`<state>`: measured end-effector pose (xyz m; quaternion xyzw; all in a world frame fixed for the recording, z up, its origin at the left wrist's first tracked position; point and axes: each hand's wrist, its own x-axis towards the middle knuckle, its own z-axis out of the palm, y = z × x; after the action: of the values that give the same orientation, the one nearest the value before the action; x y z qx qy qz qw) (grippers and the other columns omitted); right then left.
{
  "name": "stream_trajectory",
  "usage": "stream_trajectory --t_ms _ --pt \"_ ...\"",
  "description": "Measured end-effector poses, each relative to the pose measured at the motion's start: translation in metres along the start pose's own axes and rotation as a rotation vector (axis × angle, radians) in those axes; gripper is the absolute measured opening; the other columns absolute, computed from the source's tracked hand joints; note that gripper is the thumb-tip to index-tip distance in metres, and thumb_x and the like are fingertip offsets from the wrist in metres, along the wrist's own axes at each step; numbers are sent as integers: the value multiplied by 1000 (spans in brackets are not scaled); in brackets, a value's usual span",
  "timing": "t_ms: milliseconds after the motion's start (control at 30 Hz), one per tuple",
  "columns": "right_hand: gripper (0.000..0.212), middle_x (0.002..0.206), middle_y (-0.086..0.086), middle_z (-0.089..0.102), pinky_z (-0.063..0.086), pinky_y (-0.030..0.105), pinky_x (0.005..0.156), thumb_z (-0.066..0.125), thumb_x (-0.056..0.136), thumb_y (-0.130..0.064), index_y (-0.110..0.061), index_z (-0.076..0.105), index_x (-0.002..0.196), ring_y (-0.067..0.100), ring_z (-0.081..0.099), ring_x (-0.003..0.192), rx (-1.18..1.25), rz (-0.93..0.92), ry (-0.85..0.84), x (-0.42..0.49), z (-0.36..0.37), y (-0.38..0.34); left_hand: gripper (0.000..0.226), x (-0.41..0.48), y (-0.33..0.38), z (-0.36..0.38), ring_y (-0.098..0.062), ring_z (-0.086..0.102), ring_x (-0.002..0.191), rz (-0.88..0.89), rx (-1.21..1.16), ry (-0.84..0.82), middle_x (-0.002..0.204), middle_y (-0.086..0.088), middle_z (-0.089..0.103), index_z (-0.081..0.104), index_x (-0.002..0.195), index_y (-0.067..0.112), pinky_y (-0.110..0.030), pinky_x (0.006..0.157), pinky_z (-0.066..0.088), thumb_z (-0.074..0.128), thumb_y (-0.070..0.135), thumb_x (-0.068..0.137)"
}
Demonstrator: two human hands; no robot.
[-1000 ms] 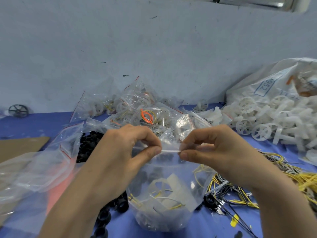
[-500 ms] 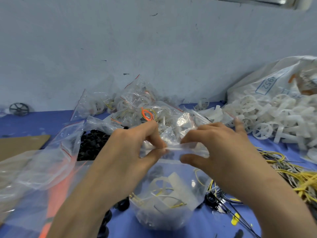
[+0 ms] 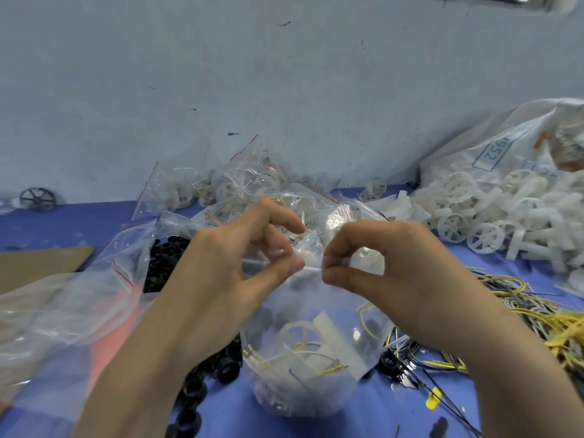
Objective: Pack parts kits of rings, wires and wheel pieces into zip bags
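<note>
A clear zip bag [image 3: 303, 368] hangs between my hands above the blue table [image 3: 79, 222], holding white wheel pieces, yellow wires and dark rings. My left hand [image 3: 234, 263] pinches the bag's zip strip between thumb and fingers on the left. My right hand [image 3: 388, 263] pinches the same strip on the right, fingertips almost meeting the left thumb. Black rings [image 3: 164, 257] lie in an open bag at the left and spill toward the front [image 3: 196, 387].
Filled zip bags [image 3: 252, 191] are piled against the wall. White wheel pieces [image 3: 493, 216] spill from a large sack [image 3: 505, 143] at the right. Yellow and black wires [image 3: 537, 317] tangle at the right. Empty clear bags [image 3: 57, 311] and cardboard [image 3: 38, 263] lie left.
Both hands pinch along the zip strip; my left fingers have lifted and spread a little, and the right hand's fingers have curled back in. The bag has stayed in place.
</note>
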<state>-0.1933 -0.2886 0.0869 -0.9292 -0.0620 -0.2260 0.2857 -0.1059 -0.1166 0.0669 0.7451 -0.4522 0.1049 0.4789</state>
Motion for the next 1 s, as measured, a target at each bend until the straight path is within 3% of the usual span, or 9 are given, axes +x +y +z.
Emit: stream_trajectory --t_ms 267,467,633,700,867,1000 --pt "16 75 -19 65 38 4 75 73 76 -16 -28 64 70 -4 58 77 14 -11 -3 1 0 7 32 0 -6 -5 -6 68 85 -29 -80 -59 81 8 66 63 101 41 -17 76 50 70 25 74" --pt "5 76 -15 70 44 18 82 73 76 -25 -28 71 73 0 64 80 180 -10 -46 3 2 7 43 1 -2 -6 -8 68 84 9 -95 -82 76 11 62 66 110 43 -22 87 52 70 19 75" --pt "11 74 -14 68 45 18 78 73 76 -22 -28 67 70 2 63 78 155 -48 -44 6 6 6 49 2 4 0 -13 68 88 27 -72 -103 80 7 58 60 118 47 -49 82 54 67 18 79" --pt "15 73 -15 65 43 14 75 73 78 -18 -27 65 70 3 60 79 100 -96 -36 7 5 6 50 2 5 3 -14 67 87 33 -77 -89 80 5 57 59 119 47 -53 78 54 67 17 80" --pt "16 73 -15 63 41 12 74 71 81 -16 -26 63 72 2 58 77 95 -126 -42 8 6 8 49 3 0 1 -13 68 88 37 -76 -82 81 7 58 60 119 47 -35 86 52 68 19 79" --pt "20 70 -15 62 39 11 71 71 80 -17 -29 59 70 1 56 73 74 -102 -80 5 -3 10 42 1 1 0 -10 68 89 6 -93 -99 81 6 60 63 112 47 -36 81 50 66 20 80"
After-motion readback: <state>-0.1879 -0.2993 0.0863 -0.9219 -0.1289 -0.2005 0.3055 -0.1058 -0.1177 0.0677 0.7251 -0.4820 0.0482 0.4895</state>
